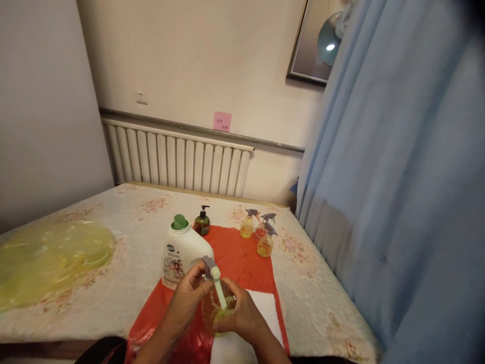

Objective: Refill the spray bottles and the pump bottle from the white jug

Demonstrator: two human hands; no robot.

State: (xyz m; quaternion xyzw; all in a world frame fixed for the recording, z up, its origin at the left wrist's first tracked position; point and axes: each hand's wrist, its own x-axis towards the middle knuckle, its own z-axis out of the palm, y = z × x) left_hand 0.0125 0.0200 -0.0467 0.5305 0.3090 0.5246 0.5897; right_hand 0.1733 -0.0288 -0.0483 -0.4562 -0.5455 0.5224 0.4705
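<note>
My left hand (pixel 185 296) grips the grey spray head (pixel 208 264) of a spray bottle, its thumb and fingers pinched round it. My right hand (pixel 242 313) is wrapped round the clear, yellowish body (pixel 212 308) of that spray bottle. The pale trigger (pixel 220 294) hangs in front of the body, and the nozzle faces me. Whether head and body are joined is hidden by my fingers. Left of the hands stands a large white detergent jug (pixel 182 258) with a green cap tilted in its mouth. Below my hands lies a white cloth (pixel 263 306).
A red sheet (pixel 231 250) covers part of the flowered tablecloth (pixel 144 217). At the back are a dark green pump bottle (pixel 202 223) and three spray bottles (pixel 264 246). Crumpled yellow plastic (pixel 56 260) lies left. A blue curtain (pixel 364 177) hangs along the right edge.
</note>
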